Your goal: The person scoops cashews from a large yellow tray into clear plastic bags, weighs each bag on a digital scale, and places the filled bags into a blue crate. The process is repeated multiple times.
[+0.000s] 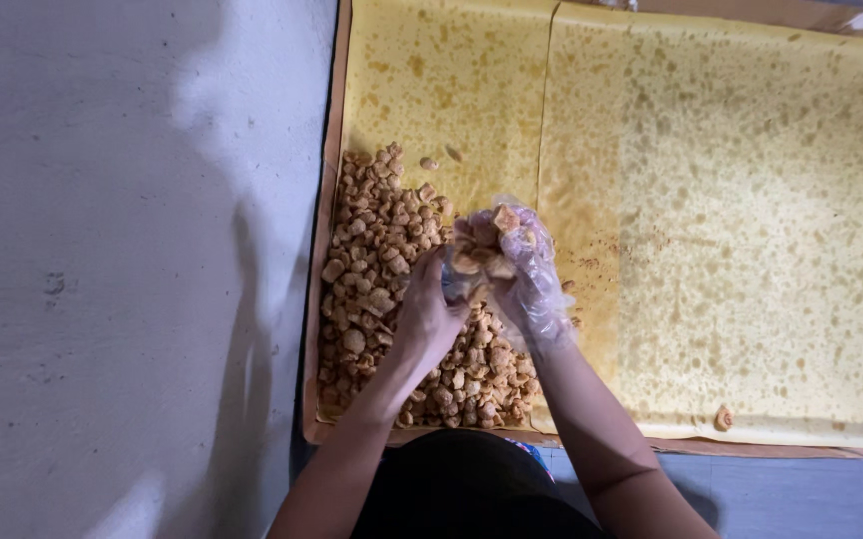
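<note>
Right hand (523, 274), clear-gloved, at frame centre, cupping fried snack pieces (383, 289); bare left hand (429, 309) gripping clear bag (456, 284), partly hidden. Oil-spotted yellow paper (731, 200) fills upper right.

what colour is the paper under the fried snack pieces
Yellow paper mottled with darker brown grease spots, seen in the head view.

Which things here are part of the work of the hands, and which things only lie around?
In the work:
- right hand in a clear plastic glove, holding fried snack pieces
- left hand, bare
- pile of snack pieces
- oil-stained yellow paper

Only lying around:
- single piece near the paper's edge
- grey floor
</note>
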